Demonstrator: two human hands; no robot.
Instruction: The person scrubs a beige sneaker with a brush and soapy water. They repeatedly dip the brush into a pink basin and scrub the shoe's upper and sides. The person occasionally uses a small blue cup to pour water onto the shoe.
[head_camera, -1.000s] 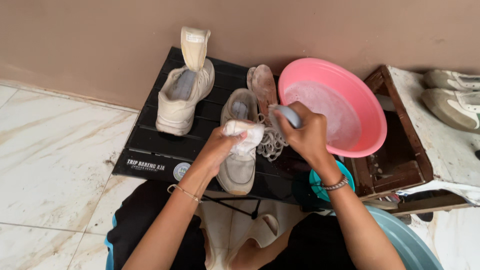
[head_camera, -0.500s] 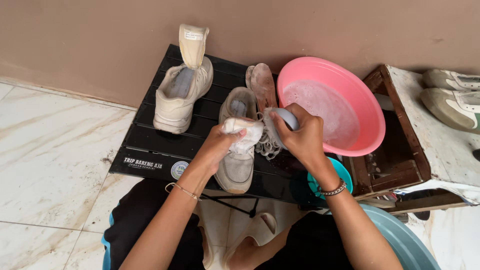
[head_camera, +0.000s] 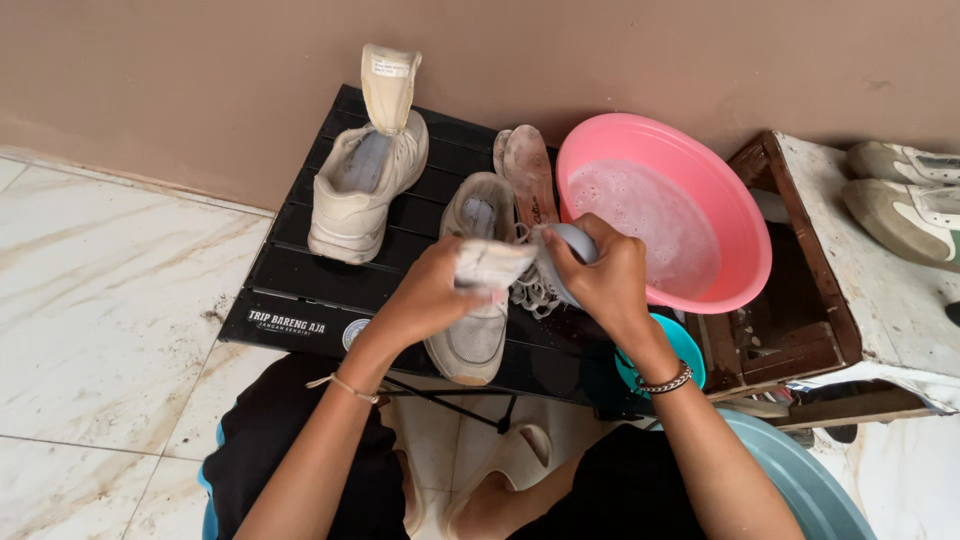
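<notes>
Just 1 view here, a head-worn camera looking steeply down over the person's own lap, facing a brown wall (head_camera: 200, 90) that fills the top of frame. It sits close: both forearms rise from the bottom edge, and the left hand (head_camera: 425, 295) and right hand (head_camera: 600, 280) meet near centre above a black slatted table (head_camera: 300, 270). The frame reaches left to pale marble floor tiles (head_camera: 100, 300), right to a worn wooden stand (head_camera: 840, 280), with a pink basin (head_camera: 690, 200) between. There is no 2nd view, so nothing is shared.
</notes>
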